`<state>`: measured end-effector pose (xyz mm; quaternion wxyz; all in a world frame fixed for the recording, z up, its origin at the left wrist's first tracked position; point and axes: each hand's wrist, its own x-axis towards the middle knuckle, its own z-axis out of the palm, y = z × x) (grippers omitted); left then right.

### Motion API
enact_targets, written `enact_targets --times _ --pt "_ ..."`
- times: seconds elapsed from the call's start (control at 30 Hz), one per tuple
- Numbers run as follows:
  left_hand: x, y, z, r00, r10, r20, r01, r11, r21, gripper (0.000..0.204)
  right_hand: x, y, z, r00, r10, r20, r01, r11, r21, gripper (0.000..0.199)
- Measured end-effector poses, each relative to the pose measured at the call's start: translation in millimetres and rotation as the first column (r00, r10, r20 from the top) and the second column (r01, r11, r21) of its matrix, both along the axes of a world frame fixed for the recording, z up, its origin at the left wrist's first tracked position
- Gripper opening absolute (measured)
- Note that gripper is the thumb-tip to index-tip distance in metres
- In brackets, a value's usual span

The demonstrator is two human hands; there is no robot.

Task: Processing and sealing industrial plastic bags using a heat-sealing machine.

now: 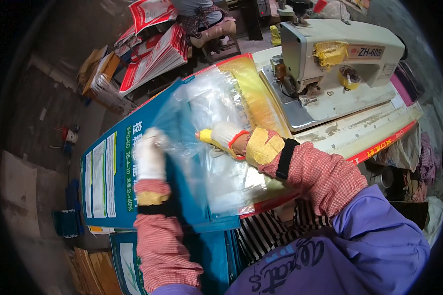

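Observation:
My left hand [151,155], in a white glove smeared by motion, is over a large blue printed bag [118,162]. Its fingers are at the left edge of a clear plastic bag liner [226,184]; whether they grip it is too blurred to tell. My right hand [224,137], gloved in white with a yellow finger cover, rests on the clear plastic. Its covered finger stretches left, with the thumb apart below. Beneath the plastic, to the right, lies a yellow bag with a red border [258,93].
A white industrial sewing machine [342,73] stands on the table at the right, with a tape roll [348,77] on it. Stacked red-and-white bags [157,59] are at the back left, beside a seated person [202,19]. More blue bags [202,258] hang in front of me.

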<state>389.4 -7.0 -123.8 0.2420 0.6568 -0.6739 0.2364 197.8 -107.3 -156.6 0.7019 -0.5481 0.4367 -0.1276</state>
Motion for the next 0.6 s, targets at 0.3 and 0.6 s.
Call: enact_targets --times 0.3,0.6 --pt "3 62 58 0.361 -0.077 -0.930 -0.011 0.996 -0.086 0.014 -19 21 31 0.998 0.053 0.032 0.016 0.275 -0.961 0.052" --pt "-70 75 72 0.513 0.034 -0.858 0.038 0.997 0.062 0.008 -10 159 10 -0.114 0.926 0.360 -0.984 -0.057 -0.167 0.031"
